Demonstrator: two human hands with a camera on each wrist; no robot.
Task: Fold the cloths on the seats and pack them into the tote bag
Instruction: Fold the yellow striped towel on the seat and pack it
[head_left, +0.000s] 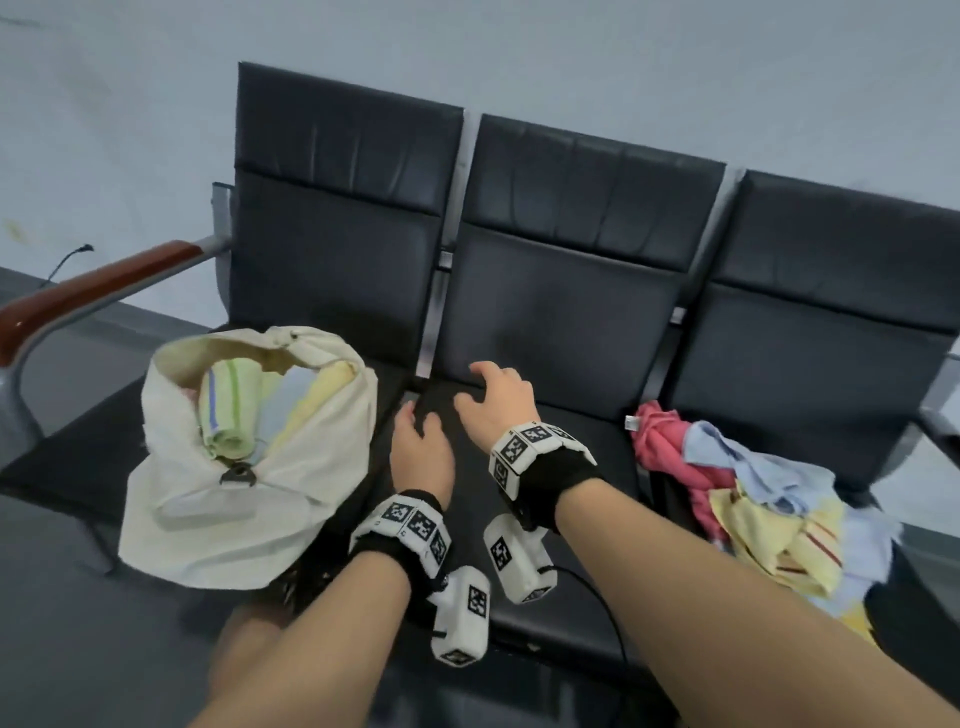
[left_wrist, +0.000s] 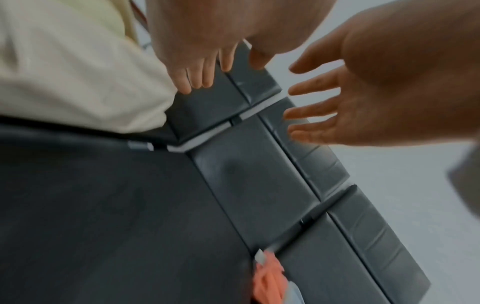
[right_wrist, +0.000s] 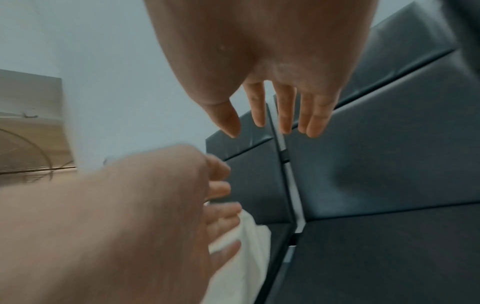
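Although several folded cloths already stand in the tote bag (head_left: 223, 452), the loose cloths (head_left: 748, 499) yet to be folded lie heaped on the seat well to the right of it, one seat between. They look light, soft and limp, likely to sag and slide apart, so each is best pinched at two corners and lifted clear of the heap. Just right of the bag, both hands hover over the middle seat (head_left: 561, 447): the left hand (head_left: 421, 447) has a wide, relaxed grip holding nothing, and the right hand (head_left: 498, 400), fingers spread, is likewise empty. A brown armrest (head_left: 98, 286) lies left of the bag.
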